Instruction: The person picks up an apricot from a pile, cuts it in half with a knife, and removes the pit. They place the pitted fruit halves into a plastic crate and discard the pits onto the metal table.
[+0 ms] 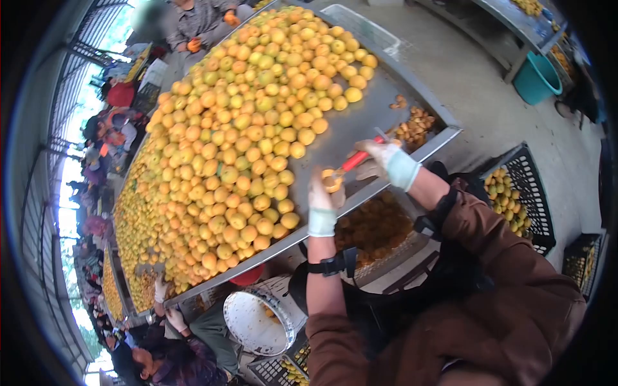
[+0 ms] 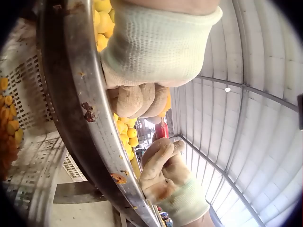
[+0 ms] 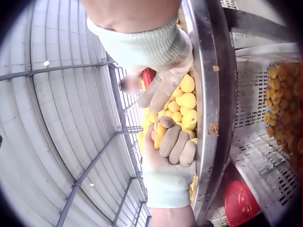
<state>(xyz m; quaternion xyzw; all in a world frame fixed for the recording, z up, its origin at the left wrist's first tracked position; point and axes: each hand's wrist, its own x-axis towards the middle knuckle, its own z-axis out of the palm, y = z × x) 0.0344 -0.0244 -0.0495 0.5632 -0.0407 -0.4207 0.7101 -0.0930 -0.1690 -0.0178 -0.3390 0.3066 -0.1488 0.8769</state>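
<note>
My gloved left hand (image 1: 320,195) grips a cut yellow-orange fruit (image 1: 332,183), like a small peach, near the metal table's front edge. In my gloved right hand (image 1: 386,161) is a red-handled pitting tool (image 1: 355,161), its working end at the fruit's cut face. The left wrist view shows the left fingers (image 2: 137,100) curled round the fruit and the red handle (image 2: 162,128) between the hands. From the right wrist, two right fingers (image 3: 163,92) extend toward the fruit (image 3: 160,135). A large heap of whole fruit (image 1: 238,135) covers the table to the left.
Brown pits (image 1: 415,125) lie in the table's near right corner, inside its raised metal rim (image 1: 438,140). Below the edge stands a white crate (image 3: 258,118) of cut fruit. A white bucket (image 1: 254,321), a black crate (image 1: 537,206) and other seated people surround the table.
</note>
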